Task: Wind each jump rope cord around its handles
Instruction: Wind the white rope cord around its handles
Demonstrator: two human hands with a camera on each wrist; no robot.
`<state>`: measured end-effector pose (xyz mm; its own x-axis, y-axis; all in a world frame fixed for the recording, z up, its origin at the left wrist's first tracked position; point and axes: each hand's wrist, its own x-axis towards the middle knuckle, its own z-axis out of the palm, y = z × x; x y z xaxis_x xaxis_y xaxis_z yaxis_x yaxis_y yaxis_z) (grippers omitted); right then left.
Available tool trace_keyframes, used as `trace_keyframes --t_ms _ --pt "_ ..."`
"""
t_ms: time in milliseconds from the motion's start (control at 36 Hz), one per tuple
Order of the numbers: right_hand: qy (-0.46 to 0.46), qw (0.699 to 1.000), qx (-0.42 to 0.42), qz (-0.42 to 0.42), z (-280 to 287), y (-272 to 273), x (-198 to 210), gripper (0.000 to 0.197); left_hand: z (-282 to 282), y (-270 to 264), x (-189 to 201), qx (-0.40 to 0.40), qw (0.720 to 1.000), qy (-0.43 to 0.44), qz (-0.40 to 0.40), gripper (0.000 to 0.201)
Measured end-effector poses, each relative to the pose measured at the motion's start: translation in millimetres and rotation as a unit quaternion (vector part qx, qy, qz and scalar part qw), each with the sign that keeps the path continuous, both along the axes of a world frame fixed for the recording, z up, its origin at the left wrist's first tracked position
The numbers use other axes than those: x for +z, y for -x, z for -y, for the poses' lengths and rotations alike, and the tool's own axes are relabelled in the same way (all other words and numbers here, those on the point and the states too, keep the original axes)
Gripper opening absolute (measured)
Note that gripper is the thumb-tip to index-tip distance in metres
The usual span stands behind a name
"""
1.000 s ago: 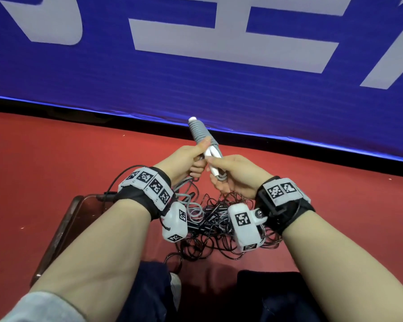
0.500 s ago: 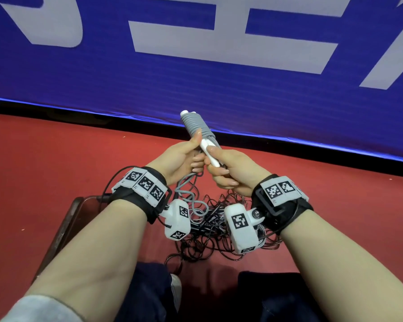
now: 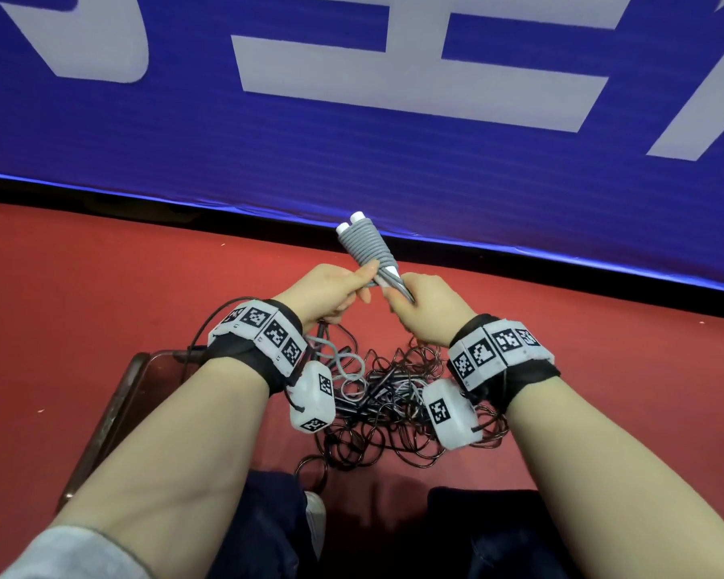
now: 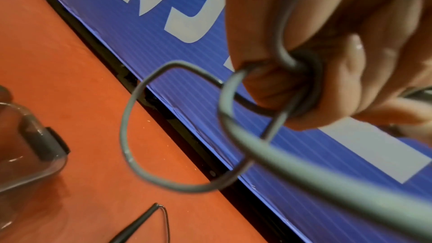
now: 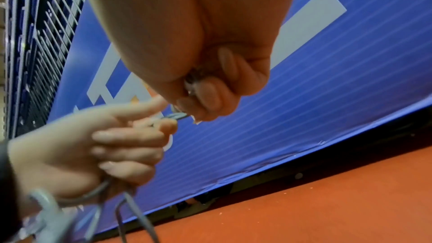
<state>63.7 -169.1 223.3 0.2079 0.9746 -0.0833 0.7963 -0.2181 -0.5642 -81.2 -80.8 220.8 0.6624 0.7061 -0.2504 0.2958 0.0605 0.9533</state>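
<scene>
The pair of white jump rope handles [image 3: 366, 244], lying side by side and already bound in neat turns of smooth grey plastic cord [image 3: 364, 241], is being held up in the air, tilting away from the person with the white end caps pointing toward the blue banner with large white lettering [image 3: 352, 119]. The right hand [image 3: 425, 307] is gripping the lower, unwound end of the handles, its fingers curling fully round them, so the wound part is standing clear above that grip. The left hand [image 3: 331, 292] is sitting just beside it on the left, thumb and forefinger pinching the grey cord where it is leaving the last turn; in the left wrist view the loose cord [image 4: 145, 136] is looping out of the curled fingers and hanging free. The two hands are nearly touching around the handles.

Below the hands, a tangled heap of thin dark jump rope cords and handles [image 3: 389, 415] is lying on the red floor [image 3: 80, 307], between the forearms and just ahead of the person's dark-trousered knees [image 3: 268, 528]. A brown, round-cornered tray [image 3: 113, 415] is sitting at the left, partly under the left forearm. Open red floor is stretching to both sides, ending at the black strip under the banner's lower edge, which is running close behind the raised handles.
</scene>
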Motion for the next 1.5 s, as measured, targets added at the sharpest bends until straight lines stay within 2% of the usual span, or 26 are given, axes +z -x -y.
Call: trace_keyframes --t_ms 167,222,444,611,694,833,944,1056,1278,1389,1500 --pt "-0.015 0.987 -0.006 0.159 4.2 3.0 -3.2 0.032 4.6 -4.1 2.0 -0.058 0.998 -0.003 -0.039 0.025" --pt "-0.021 0.981 -0.005 0.194 4.9 3.0 -3.3 0.032 3.4 -6.4 0.5 -0.065 0.995 -0.023 -0.066 0.024" --pt "-0.010 0.968 -0.002 0.251 6.2 4.8 -2.1 0.035 -2.9 -3.7 -7.7 -0.050 0.989 -0.091 -0.108 0.034" --pt "-0.004 0.962 0.013 0.274 7.3 6.1 0.0 0.034 -7.4 2.4 -5.5 -0.050 0.981 -0.129 -0.135 0.019" --pt "-0.007 0.960 0.020 0.279 8.1 9.4 0.8 0.034 -7.0 2.0 -6.9 -0.030 0.985 -0.095 -0.140 0.017" --pt "-0.004 0.961 0.021 0.274 6.6 10.3 -0.7 0.034 -3.6 0.0 -4.6 0.016 0.994 -0.054 -0.090 0.024" --pt "-0.009 0.960 0.018 0.281 6.9 8.4 0.2 0.034 -1.5 -0.7 -3.9 0.003 0.996 -0.054 -0.072 0.024" --pt "-0.012 0.959 0.016 0.283 7.4 7.9 0.7 0.033 5.5 -6.3 -7.4 0.011 0.999 0.038 -0.031 0.022" --pt "-0.013 0.955 0.004 0.296 6.3 8.7 -0.7 0.031 10.5 -14.9 1.8 0.046 0.993 0.108 -0.003 0.025" --pt "0.001 0.952 -0.003 0.305 6.3 12.6 -0.9 0.029 12.0 -19.0 10.8 0.057 0.991 0.121 -0.026 0.023" --pt "0.020 0.943 0.001 0.331 2.2 22.1 -1.4 0.022 13.1 -20.6 12.7 0.088 0.992 0.084 -0.042 0.049"
